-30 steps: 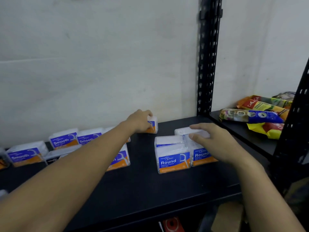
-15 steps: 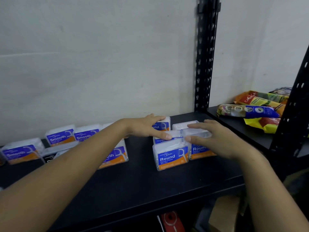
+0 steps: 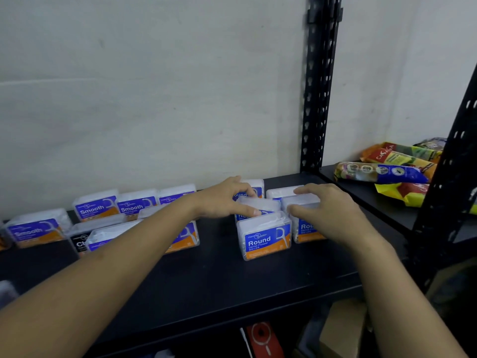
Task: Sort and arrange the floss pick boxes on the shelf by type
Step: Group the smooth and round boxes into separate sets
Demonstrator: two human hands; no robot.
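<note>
On the black shelf (image 3: pixel 206 280), the front box (image 3: pixel 264 239), labelled Round, stands upright with its label toward me, touched by neither hand. Just behind it my right hand (image 3: pixel 333 213) cups the right box (image 3: pixel 308 228) from above, thumb at its front left corner, fingers over its lid. My left hand (image 3: pixel 219 200) reaches in from the left, thumb along the mid box's (image 3: pixel 260 204) front and fingers curled at the back box (image 3: pixel 254 188); whether it grips either I cannot tell. The back box is the one being filed, I judge. It lies just beyond the left fingertips, long axis left to right, close behind the mid box, so the left hand is nearer. Smooth boxes (image 3: pixel 95 205) line the wall to the left, well apart, a black box (image 3: pixel 80 241) before them. Snack packs (image 3: pixel 382 173) lie on the next shelf, right.
</note>
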